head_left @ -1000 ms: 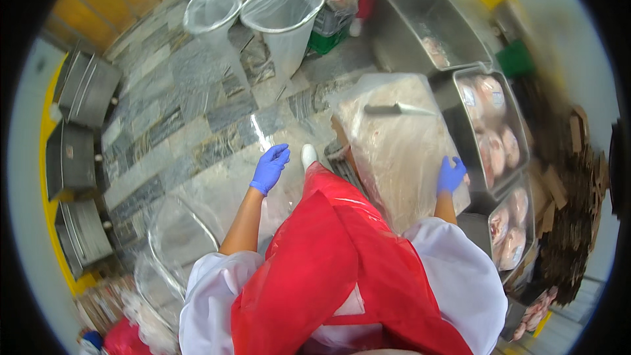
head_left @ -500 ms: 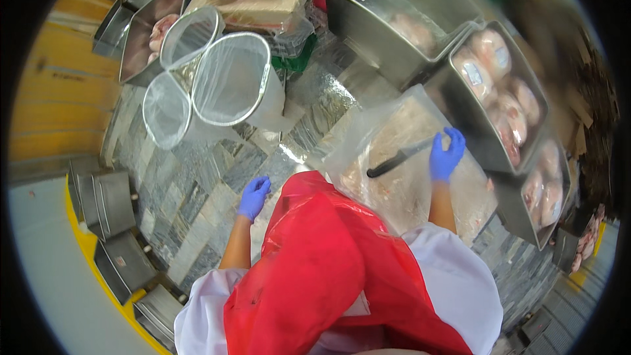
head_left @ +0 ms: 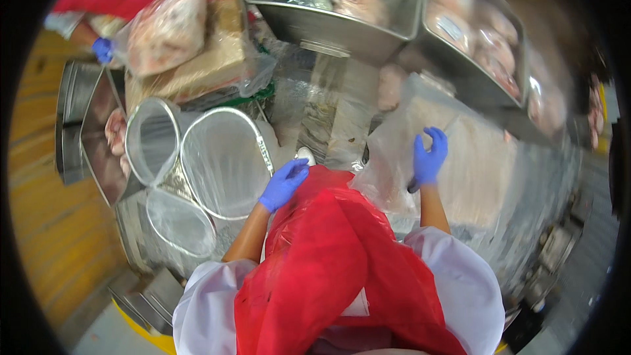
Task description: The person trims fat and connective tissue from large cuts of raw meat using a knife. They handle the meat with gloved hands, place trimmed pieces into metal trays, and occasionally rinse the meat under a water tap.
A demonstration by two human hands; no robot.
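My left hand (head_left: 284, 184), in a blue glove, hovers open just above my red apron (head_left: 328, 263) with its fingers stretched out, holding nothing. A small white object (head_left: 304, 154) lies right by its fingertips. My right hand (head_left: 428, 156), also gloved in blue, is curled on a clear plastic sheet (head_left: 394, 151) that covers a pale cutting board (head_left: 480, 164). The dark handle end of a knife (head_left: 412, 187) sticks out under that hand's heel; the blade is hard to make out.
Three round clear tubs (head_left: 227, 158) stand at the left. Steel trays of raw poultry (head_left: 342, 0) line the top and the right (head_left: 473, 26). At top left another person's gloved hand (head_left: 102, 49) holds a bag of meat (head_left: 167, 26) on a cardboard box (head_left: 210, 59).
My view has swung down and left. My right hand has closed over the knife on the board. My left hand has risen slightly beside the apron, still with nothing in it.
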